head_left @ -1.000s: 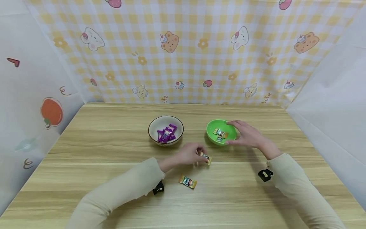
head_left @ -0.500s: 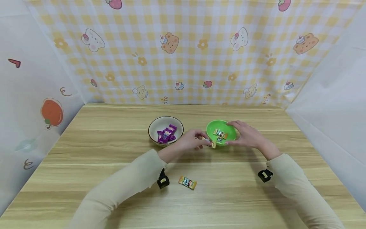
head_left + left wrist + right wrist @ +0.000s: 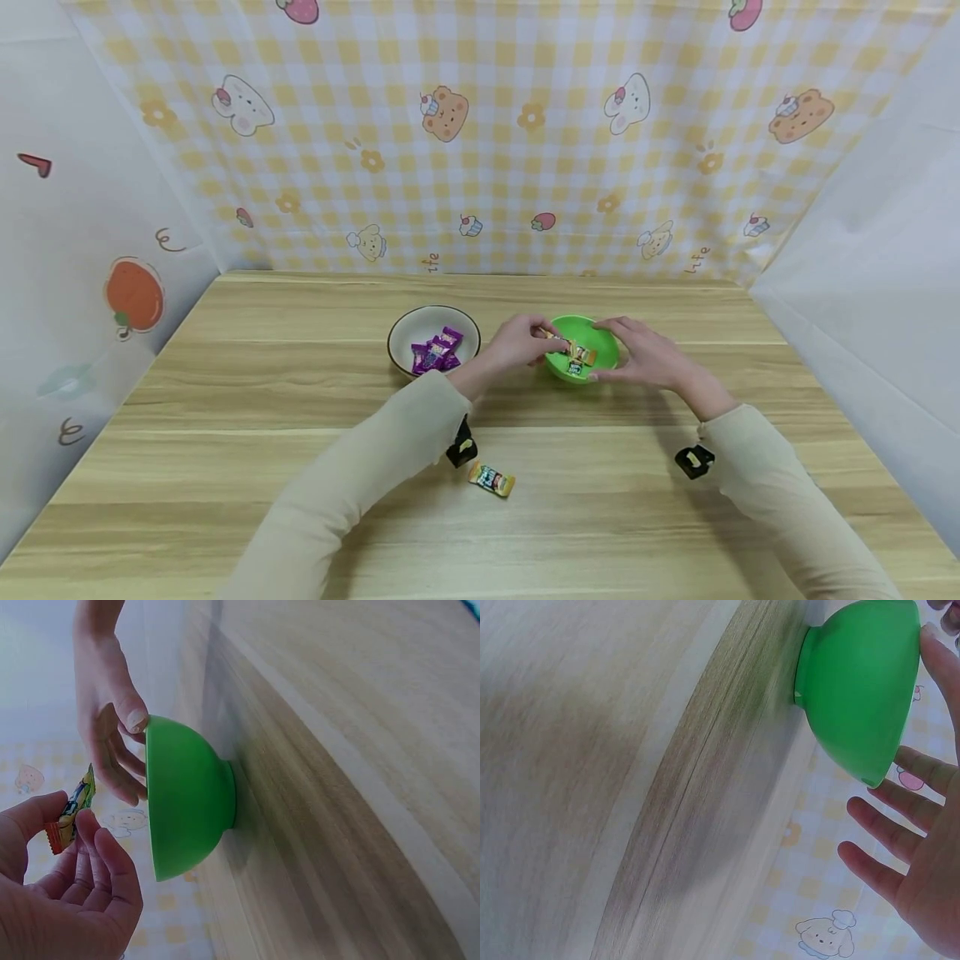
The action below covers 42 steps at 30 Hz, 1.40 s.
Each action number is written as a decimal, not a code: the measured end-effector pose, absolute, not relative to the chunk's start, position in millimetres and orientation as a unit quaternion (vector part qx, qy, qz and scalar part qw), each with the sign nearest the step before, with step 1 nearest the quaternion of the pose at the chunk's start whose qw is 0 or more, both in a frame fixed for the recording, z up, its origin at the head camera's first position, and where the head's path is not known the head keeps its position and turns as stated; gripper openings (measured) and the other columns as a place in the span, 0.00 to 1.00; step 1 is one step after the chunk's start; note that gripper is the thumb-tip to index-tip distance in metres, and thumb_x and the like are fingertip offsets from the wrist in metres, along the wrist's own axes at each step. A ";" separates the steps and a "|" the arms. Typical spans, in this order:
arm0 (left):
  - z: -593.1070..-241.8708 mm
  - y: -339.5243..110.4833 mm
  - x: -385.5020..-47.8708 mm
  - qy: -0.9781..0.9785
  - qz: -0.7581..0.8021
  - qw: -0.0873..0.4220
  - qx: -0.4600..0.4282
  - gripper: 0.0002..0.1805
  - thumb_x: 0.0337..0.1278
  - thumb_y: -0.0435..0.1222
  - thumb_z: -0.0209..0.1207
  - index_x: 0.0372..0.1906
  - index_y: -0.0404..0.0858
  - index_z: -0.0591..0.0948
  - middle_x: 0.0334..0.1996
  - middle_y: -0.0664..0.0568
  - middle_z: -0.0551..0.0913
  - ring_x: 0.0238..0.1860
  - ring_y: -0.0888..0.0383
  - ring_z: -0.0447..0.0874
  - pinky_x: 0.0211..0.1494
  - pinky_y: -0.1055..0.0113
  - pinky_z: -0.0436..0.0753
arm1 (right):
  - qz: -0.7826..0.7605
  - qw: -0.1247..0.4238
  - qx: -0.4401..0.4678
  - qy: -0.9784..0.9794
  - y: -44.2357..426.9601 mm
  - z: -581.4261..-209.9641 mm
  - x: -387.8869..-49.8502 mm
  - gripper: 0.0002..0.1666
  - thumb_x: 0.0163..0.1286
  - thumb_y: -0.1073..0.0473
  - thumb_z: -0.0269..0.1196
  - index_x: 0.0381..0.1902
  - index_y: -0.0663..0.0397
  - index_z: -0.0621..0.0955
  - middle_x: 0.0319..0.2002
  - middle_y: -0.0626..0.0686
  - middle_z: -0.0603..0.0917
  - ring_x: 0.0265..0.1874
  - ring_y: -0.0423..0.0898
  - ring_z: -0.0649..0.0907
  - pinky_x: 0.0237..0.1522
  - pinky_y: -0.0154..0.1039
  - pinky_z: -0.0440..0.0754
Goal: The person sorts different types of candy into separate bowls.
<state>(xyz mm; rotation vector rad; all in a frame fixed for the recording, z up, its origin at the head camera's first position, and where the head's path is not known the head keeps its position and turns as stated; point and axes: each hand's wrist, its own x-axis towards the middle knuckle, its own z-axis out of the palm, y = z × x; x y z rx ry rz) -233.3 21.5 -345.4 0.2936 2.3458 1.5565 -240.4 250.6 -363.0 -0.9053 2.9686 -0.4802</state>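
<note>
My left hand (image 3: 517, 343) pinches a yellow-orange wrapped candy (image 3: 73, 810) between thumb and fingertips, over the left rim of the green bowl (image 3: 602, 340). Several similar candies (image 3: 576, 367) lie inside that bowl, partly covered by the left hand and its candy. On the bowl's right side my right hand (image 3: 647, 357) holds the rim, thumb at the near edge and fingers spread toward the far edge. One more yellow-orange candy (image 3: 492, 480) lies on the table below the left wrist.
A white bowl (image 3: 400, 332) with a brown rim stands left of the green one, holding several purple wrapped candies (image 3: 437, 354). Black straps with small devices sit at both wrists. A yellow checked cloth (image 3: 495, 183) hangs behind the wooden table (image 3: 300, 308).
The left hand has carried its candy up from the table, forward and to the right, to above the green bowl. The right hand has stayed at the bowl's rim.
</note>
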 end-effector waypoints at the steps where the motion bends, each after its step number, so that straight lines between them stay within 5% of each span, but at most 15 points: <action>1: -344.6 23.3 -234.5 0.821 0.541 0.153 0.098 0.09 0.47 0.39 0.63 0.33 0.38 0.79 0.29 0.42 0.79 0.26 0.50 0.78 0.34 0.59 0.79 | -0.152 0.001 -0.288 0.945 250.6 -363.2 -240.3 0.53 0.44 0.27 0.59 0.60 0.54 0.65 0.56 0.59 0.68 0.53 0.58 0.68 0.43 0.59 0.70; 12: -347.0 42.3 -246.0 0.823 0.543 0.146 0.078 0.10 0.48 0.39 0.62 0.34 0.38 0.78 0.30 0.42 0.80 0.26 0.48 0.78 0.34 0.56 0.78 | -0.153 0.007 -0.281 0.947 249.8 -363.5 -239.6 0.53 0.44 0.27 0.59 0.60 0.54 0.65 0.56 0.58 0.67 0.53 0.57 0.68 0.42 0.58 0.71; 19: -347.2 47.6 -242.6 0.813 0.557 0.145 0.092 0.13 0.50 0.40 0.61 0.40 0.37 0.77 0.32 0.44 0.81 0.30 0.49 0.80 0.22 0.70 0.75 | -0.158 0.003 -0.290 0.944 249.5 -363.1 -240.1 0.52 0.45 0.28 0.59 0.60 0.54 0.65 0.55 0.59 0.68 0.52 0.58 0.69 0.41 0.58 0.72; 24: -343.8 45.0 -237.3 0.810 0.559 0.140 0.105 0.13 0.52 0.41 0.60 0.39 0.38 0.76 0.35 0.42 0.80 0.30 0.50 0.79 0.21 0.72 0.73 | -0.158 0.003 -0.290 0.944 249.0 -361.9 -240.3 0.52 0.45 0.28 0.59 0.60 0.55 0.65 0.55 0.59 0.68 0.52 0.58 0.69 0.40 0.58 0.72; 36: -338.5 21.5 -212.4 0.799 0.566 0.161 0.124 0.10 0.50 0.40 0.61 0.36 0.39 0.78 0.30 0.44 0.79 0.30 0.46 0.79 0.26 0.64 0.78 | -0.159 0.001 -0.292 0.943 250.4 -363.0 -240.0 0.52 0.44 0.28 0.60 0.60 0.56 0.66 0.55 0.59 0.69 0.52 0.58 0.69 0.42 0.58 0.71; 42: -343.0 2.1 -191.3 0.798 0.547 0.170 0.188 0.09 0.48 0.38 0.62 0.35 0.38 0.78 0.27 0.51 0.78 0.26 0.54 0.78 0.32 0.59 0.79 | -0.161 0.001 -0.290 0.943 250.6 -363.0 -240.0 0.52 0.44 0.28 0.60 0.60 0.56 0.66 0.55 0.59 0.68 0.52 0.58 0.68 0.43 0.58 0.70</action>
